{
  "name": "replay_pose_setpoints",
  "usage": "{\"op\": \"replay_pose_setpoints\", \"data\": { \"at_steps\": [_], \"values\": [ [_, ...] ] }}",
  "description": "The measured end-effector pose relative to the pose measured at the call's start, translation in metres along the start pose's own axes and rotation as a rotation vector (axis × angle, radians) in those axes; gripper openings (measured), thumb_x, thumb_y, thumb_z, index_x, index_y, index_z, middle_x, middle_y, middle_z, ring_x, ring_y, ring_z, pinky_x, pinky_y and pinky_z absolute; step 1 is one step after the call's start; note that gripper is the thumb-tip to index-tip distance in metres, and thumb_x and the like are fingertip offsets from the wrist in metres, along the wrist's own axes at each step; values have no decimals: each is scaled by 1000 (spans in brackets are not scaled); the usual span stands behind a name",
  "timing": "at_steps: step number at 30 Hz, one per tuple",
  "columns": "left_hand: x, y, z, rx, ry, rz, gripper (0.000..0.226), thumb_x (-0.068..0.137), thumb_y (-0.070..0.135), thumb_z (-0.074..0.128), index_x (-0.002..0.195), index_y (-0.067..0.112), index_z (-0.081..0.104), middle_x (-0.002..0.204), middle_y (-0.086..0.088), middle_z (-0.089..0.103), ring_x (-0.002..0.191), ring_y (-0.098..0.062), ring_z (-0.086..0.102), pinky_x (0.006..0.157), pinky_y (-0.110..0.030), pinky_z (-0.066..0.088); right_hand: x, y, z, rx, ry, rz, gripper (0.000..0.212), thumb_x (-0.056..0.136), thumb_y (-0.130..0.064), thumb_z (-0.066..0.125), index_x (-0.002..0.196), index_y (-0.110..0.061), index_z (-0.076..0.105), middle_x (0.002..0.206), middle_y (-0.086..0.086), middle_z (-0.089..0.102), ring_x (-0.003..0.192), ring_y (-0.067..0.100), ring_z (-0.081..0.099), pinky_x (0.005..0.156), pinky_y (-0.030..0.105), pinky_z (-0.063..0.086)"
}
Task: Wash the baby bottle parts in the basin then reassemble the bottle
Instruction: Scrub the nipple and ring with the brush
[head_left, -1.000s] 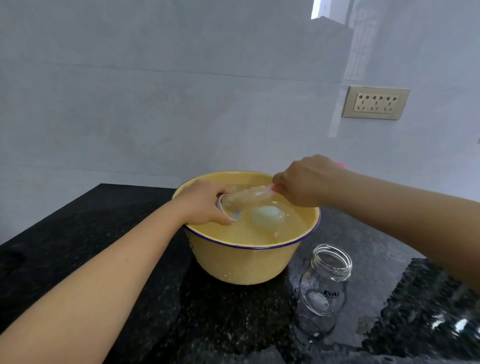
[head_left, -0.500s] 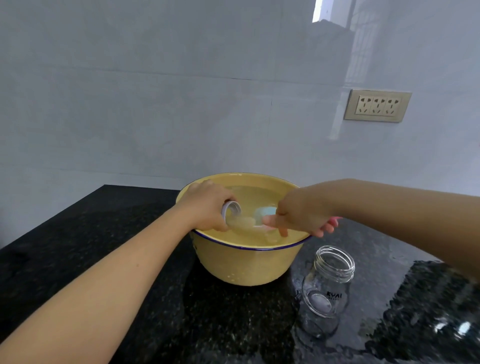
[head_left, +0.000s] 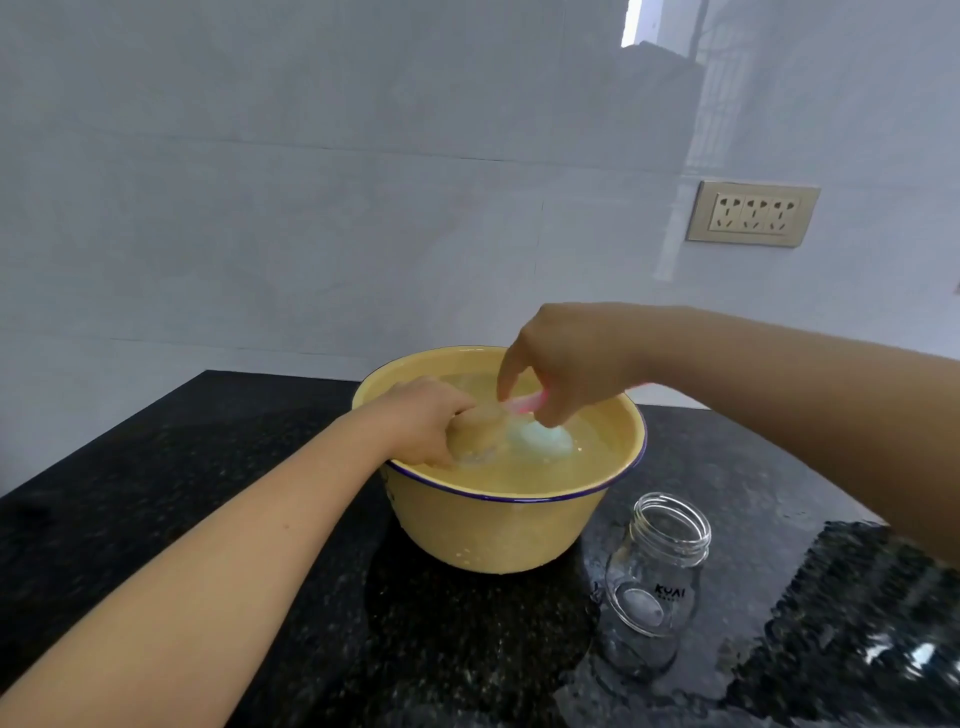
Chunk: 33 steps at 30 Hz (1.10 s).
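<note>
A yellow basin (head_left: 498, 530) with a blue rim holds water. My left hand (head_left: 421, 421) is dipped in at the basin's left side, shut on a clear bottle part (head_left: 475, 439) that is blurred under the water. My right hand (head_left: 566, 364) hovers over the middle of the basin, gripping a pink brush handle (head_left: 530, 402) that points towards the part. A pale blue-white rounded piece (head_left: 543, 441) lies in the water just below my right hand. The glass bottle (head_left: 654, 577) stands open and upright on the counter, right of the basin.
The basin and bottle stand on a wet black speckled counter (head_left: 208, 467). A tiled wall runs behind it, with a beige socket plate (head_left: 750, 213) at the upper right. Water has pooled around the bottle's base.
My left hand has pushed the clear part down into the water. My right hand has lifted from the basin's front rim to above its middle, still holding the pink brush.
</note>
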<state>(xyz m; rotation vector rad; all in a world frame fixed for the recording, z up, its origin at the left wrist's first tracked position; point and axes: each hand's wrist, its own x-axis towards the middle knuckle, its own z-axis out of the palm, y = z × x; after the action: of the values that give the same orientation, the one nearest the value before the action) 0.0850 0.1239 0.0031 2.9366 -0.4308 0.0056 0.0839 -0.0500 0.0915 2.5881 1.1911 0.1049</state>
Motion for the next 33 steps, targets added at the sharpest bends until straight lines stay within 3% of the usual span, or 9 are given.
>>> {"op": "replay_pose_setpoints", "data": {
  "at_steps": [4, 6, 8, 12, 16, 19, 27, 33],
  "values": [
    [0, 1, 0, -34, -24, -18, 56, 55, 52, 60, 96, 15, 62, 95, -4, 65, 89, -26, 60, 79, -42, 53, -1, 10, 1, -62, 59, -24, 36, 86, -31, 61, 121, -38, 61, 67, -17, 39, 73, 10, 42, 60, 22, 33],
    [0, 1, 1, -37, -30, -29, 41, 65, 41, 65, 98, 16, 60, 92, -1, 62, 86, -24, 58, 74, -37, 50, -2, 14, 8, -47, 43, -13, 36, 90, -31, 56, 125, -39, 59, 76, -16, 51, 83, 14, 49, 69, 23, 36],
    [0, 0, 2, -39, -21, -36, 27, 75, 29, 67, 98, 16, 60, 87, 0, 60, 80, -20, 55, 67, -33, 45, -3, 18, 17, -38, 38, 2, 36, 92, -31, 53, 127, -41, 56, 98, -6, 63, 97, 18, 56, 74, 24, 39],
    [-1, 2, 1, -57, 1, -58, 40, 76, 51, 63, 95, 16, 60, 86, -2, 60, 76, -20, 53, 64, -34, 42, -8, 24, 32, -32, 60, 46, 38, 95, -33, 48, 130, -47, 50, 116, -2, 60, 109, 21, 56, 77, 25, 38],
    [0, 3, 0, -15, -30, -83, 42, 79, 46, 63, 112, 19, 59, 101, 4, 60, 89, -18, 56, 74, -30, 47, -12, 27, 43, -48, 38, 79, 38, 97, -34, 45, 133, -47, 47, 123, -1, 58, 114, 22, 54, 79, 24, 35],
    [1, 1, 1, 57, -41, -90, 54, 80, 43, 65, 129, 24, 54, 124, 6, 59, 108, -18, 56, 90, -36, 50, -15, 21, 46, -52, 0, 65, 39, 97, -31, 46, 134, -42, 48, 128, -4, 58, 117, 20, 52, 83, 23, 36],
    [3, 0, 2, 57, -48, -66, 59, 79, 13, 62, 135, 28, 50, 133, 5, 55, 118, -19, 52, 96, -36, 47, -14, 7, 43, 85, 53, 10, 37, 95, -29, 50, 132, -38, 52, 128, -8, 60, 118, 16, 52, 91, 24, 38],
    [1, 1, 3, -62, -45, -24, 49, 81, 36, 67, 128, 26, 57, 118, 5, 63, 107, -18, 57, 91, -34, 48, -16, 12, 53, 25, 129, 96, 40, 97, -33, 46, 135, -44, 45, 126, -1, 54, 120, 21, 51, 91, 30, 41]
  ]
}}
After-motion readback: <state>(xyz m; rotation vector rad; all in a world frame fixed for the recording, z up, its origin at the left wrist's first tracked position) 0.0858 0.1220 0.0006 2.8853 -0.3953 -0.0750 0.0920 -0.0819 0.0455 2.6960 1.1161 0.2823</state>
